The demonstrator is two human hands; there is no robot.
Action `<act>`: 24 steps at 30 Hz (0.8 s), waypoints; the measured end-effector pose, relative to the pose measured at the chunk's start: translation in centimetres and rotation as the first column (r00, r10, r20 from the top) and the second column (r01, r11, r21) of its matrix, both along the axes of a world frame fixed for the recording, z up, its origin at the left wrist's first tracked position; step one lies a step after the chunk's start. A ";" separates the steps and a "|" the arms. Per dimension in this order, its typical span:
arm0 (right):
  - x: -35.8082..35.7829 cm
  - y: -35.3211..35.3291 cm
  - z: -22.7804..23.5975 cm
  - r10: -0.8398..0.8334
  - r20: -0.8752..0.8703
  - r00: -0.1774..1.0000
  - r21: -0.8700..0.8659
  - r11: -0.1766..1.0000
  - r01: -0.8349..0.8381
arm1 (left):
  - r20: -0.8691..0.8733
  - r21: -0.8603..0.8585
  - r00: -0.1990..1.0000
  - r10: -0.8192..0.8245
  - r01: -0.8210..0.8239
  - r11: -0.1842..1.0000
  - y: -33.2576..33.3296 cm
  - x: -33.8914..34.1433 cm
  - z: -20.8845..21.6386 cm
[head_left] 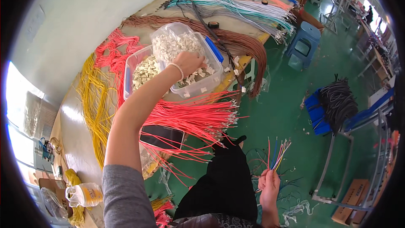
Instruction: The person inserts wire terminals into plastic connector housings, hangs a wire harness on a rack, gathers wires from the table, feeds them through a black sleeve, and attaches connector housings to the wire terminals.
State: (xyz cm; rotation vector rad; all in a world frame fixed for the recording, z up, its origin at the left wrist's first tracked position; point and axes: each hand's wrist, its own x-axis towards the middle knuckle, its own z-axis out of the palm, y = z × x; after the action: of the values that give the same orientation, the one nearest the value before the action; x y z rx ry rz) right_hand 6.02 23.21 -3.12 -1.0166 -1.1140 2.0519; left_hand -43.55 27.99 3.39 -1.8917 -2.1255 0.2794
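My left hand (pixel 190 64) reaches into a clear plastic box (pixel 195 90). Its fingers are curled against a clear bag of small white connectors (pixel 171 45); the fingertips are hidden, and I cannot make out what is between them. Cream connectors (pixel 146 72) fill the box's left part, and loose white ones lie beneath the hand. My right hand (pixel 269 185), low on the right above the floor, is closed around a small bunch of wires (pixel 276 157) in red, blue, yellow and white, their ends pointing up.
Red wires (pixel 196 116) with metal ends fan over the table's edge, partly across a dark phone (pixel 162 137). Yellow wires (pixel 93 101) lie left, brown wires (pixel 244 48) behind the box. A blue stool (pixel 304 42) and a black cable bundle (pixel 338 103) stand on the green floor.
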 end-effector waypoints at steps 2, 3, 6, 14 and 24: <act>0.2 -0.2 -0.1 -0.005 0.000 1.000 0.007 1.000 0.005 | 0.026 0.071 0.999 0.036 -0.038 0.997 -0.2 0.0 0.3; 0.2 -0.4 0.1 -0.005 -0.003 1.000 0.011 1.000 0.005 | 0.055 0.144 0.996 0.075 -0.082 0.986 -0.2 0.0 0.5; 0.2 -1.0 0.6 0.007 0.002 1.000 0.021 1.000 -0.007 | 0.323 0.145 0.922 0.212 -0.269 0.952 0.3 0.2 1.5; -0.1 -2.8 1.3 0.028 0.013 1.000 0.025 0.999 -0.028 | 0.689 -0.001 -0.594 -0.415 -0.574 0.819 -3.0 -2.1 2.5; -0.2 -4.1 2.0 0.047 0.007 0.999 0.026 0.999 -0.047 | -0.188 -0.041 -0.696 -0.693 -0.700 0.713 -5.9 5.5 3.6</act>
State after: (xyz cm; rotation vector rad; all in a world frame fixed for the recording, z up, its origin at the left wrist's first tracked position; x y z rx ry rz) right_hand 5.83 19.09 -1.10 -0.9937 -1.1758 2.0669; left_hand -38.04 22.08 6.99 -0.0352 0.2114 2.2165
